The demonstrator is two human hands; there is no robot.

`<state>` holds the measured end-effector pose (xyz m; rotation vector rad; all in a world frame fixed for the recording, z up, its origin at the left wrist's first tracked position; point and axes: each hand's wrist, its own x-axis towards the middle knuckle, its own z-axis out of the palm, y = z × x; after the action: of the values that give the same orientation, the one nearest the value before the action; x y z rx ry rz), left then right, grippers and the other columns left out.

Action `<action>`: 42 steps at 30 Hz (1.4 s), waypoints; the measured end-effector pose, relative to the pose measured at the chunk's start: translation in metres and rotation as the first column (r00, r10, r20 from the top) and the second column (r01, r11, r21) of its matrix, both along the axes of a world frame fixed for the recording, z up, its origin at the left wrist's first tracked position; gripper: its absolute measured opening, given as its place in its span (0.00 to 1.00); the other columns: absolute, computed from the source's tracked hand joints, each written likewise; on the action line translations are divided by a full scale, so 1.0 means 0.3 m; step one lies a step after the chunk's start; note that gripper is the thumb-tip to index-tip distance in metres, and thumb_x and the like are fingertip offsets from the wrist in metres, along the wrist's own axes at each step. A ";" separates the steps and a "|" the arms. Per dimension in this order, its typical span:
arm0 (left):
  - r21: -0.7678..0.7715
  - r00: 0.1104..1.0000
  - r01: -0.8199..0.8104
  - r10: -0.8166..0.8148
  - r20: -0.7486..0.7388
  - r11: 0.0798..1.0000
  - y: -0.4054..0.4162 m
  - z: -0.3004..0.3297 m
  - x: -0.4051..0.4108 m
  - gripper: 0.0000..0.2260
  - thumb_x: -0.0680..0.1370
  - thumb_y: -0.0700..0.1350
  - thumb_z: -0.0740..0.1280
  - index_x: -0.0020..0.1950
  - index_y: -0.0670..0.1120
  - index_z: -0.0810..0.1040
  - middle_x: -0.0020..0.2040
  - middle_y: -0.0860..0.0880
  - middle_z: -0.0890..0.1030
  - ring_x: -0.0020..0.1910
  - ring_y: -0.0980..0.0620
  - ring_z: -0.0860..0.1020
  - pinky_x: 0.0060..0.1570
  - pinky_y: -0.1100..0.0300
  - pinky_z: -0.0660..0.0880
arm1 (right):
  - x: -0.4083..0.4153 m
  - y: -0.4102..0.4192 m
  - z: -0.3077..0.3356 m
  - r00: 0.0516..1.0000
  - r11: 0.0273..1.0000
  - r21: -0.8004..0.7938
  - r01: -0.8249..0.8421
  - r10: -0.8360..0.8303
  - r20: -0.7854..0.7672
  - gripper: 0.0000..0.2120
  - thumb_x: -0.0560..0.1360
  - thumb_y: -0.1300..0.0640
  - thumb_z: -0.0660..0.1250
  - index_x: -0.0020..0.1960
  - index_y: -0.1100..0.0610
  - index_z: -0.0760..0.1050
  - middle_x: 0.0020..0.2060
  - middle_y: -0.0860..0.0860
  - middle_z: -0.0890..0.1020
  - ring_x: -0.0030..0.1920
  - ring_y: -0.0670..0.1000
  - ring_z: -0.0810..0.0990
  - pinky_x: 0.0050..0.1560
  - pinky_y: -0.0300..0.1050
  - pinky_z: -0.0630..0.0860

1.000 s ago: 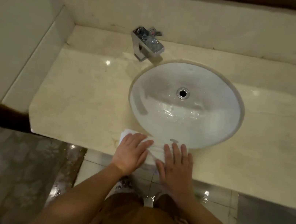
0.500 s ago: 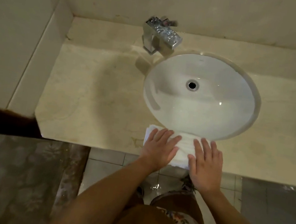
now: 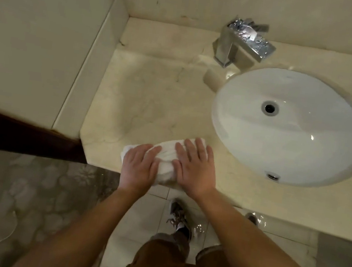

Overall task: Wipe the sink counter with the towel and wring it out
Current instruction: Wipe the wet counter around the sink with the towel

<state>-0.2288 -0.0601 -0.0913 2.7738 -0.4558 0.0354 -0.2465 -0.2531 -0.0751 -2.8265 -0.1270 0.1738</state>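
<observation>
At the far left stands the pale wall (image 3: 37, 32), and it meets the marble surface (image 3: 153, 98) in a corner, where a wide bare stretch lies between the wall and the basin. Near the front edge of this surface lies the white towel (image 3: 165, 166), bunched into a thick pad, and part of it seems to reach over the edge. The left hand (image 3: 139, 169) presses on the left end of the towel with its fingers (image 3: 144, 153) stretched flat and close together, so it grips nothing. Just beside it, the right hand (image 3: 194, 170) lies in the same way on the right end, fingers straight and a little spread. I think both palms are flat because this gives even pressure and keeps the cloth from rolling while it is pushed over the stone (a pinch would lift it instead). Further right is the oval sink (image 3: 336, 171), well apart from the towel, with the drain (image 3: 269, 107) in its middle and the chrome faucet (image 3: 245, 45) behind its rim. The wiping seems in progress, and the wringing is not yet done; the sink nearby is probably the place for it.
</observation>
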 end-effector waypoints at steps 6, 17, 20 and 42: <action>0.025 0.999 0.037 -0.036 -0.037 0.999 -0.125 0.013 0.143 0.19 0.80 0.52 0.55 0.63 0.47 0.78 0.58 0.43 0.80 0.57 0.41 0.78 0.58 0.43 0.73 | 0.058 -0.138 -0.027 0.994 0.997 -0.044 0.059 -0.054 0.094 0.25 0.82 0.42 0.51 0.71 0.53 0.74 0.69 0.55 0.76 0.72 0.60 0.70 0.71 0.63 0.65; -0.046 0.912 0.409 -0.407 0.056 0.911 -0.054 -0.006 0.065 0.17 0.79 0.50 0.60 0.65 0.48 0.78 0.61 0.44 0.79 0.62 0.44 0.75 0.64 0.44 0.70 | -0.220 -0.037 -0.044 0.961 0.974 -0.038 0.222 -0.212 0.178 0.28 0.84 0.44 0.50 0.72 0.62 0.72 0.69 0.63 0.74 0.72 0.66 0.68 0.65 0.65 0.69; -0.006 0.910 0.413 -0.413 0.031 0.910 0.160 -0.019 0.077 0.17 0.81 0.51 0.58 0.67 0.49 0.74 0.63 0.42 0.78 0.62 0.41 0.75 0.64 0.42 0.70 | -0.198 0.133 -0.023 0.989 0.993 -0.054 0.105 -0.099 0.105 0.30 0.83 0.41 0.50 0.74 0.61 0.68 0.72 0.62 0.71 0.74 0.66 0.66 0.68 0.66 0.67; -0.015 0.997 0.047 -0.046 0.054 0.999 0.195 -0.002 0.604 0.16 0.80 0.50 0.57 0.62 0.49 0.80 0.56 0.44 0.80 0.55 0.42 0.77 0.58 0.50 0.68 | 0.478 0.140 -0.064 0.993 0.991 -0.127 -0.049 0.063 0.105 0.32 0.81 0.34 0.49 0.77 0.51 0.64 0.74 0.56 0.69 0.75 0.60 0.66 0.70 0.63 0.63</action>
<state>-0.0477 -0.0016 -0.0919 2.7505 -0.5316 0.1021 -0.1031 -0.2111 -0.0943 -2.9585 -0.2271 0.0411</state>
